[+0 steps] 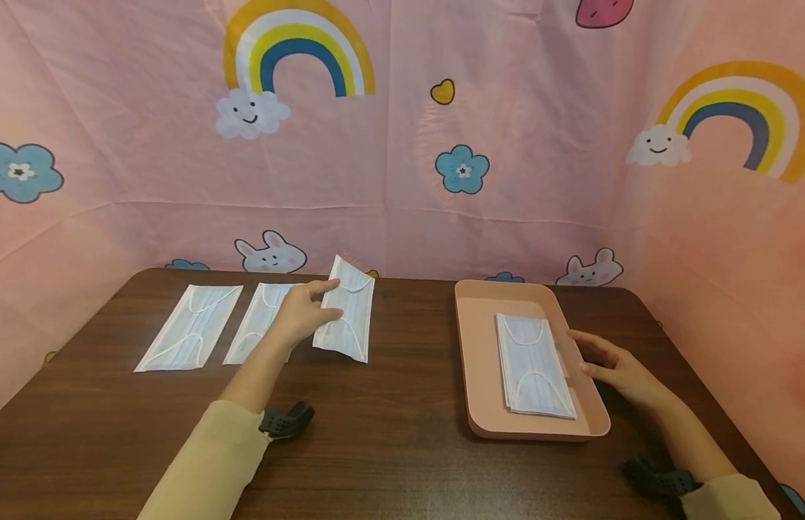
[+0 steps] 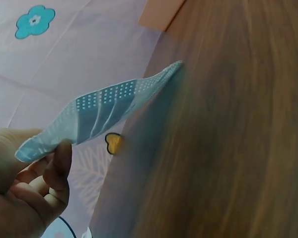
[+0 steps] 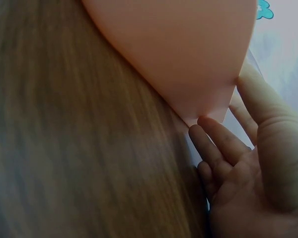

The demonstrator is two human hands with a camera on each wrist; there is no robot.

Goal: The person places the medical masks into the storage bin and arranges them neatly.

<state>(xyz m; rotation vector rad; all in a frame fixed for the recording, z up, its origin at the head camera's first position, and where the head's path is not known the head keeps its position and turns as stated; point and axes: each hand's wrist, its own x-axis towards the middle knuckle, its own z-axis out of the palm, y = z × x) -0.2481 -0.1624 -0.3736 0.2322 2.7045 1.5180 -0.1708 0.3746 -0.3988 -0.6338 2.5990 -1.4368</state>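
Note:
My left hand [image 1: 300, 316] pinches a pale blue pleated face mask [image 1: 350, 307] near one edge, the thumb on one face and fingers on the other. In the left wrist view that mask [image 2: 104, 109] stretches away from the fingertips, bowed and tilted, over the table. Two more masks lie flat to the left: one mask [image 1: 193, 328] in full sight, the other mask [image 1: 254, 325] partly behind my left hand. At the right, my right hand [image 1: 620, 368] rests its fingertips and thumb against the side of a pink tray [image 1: 483, 404], fingers loosely extended. Inside the tray lies a small stack of masks [image 1: 532, 365].
The dark wooden table [image 1: 389, 448] has rounded far corners. A pink printed cloth [image 1: 402, 144] with rainbows, flowers and rabbits hangs behind and at both sides. Each wrist wears a black device, such as the left wrist camera [image 1: 287, 420].

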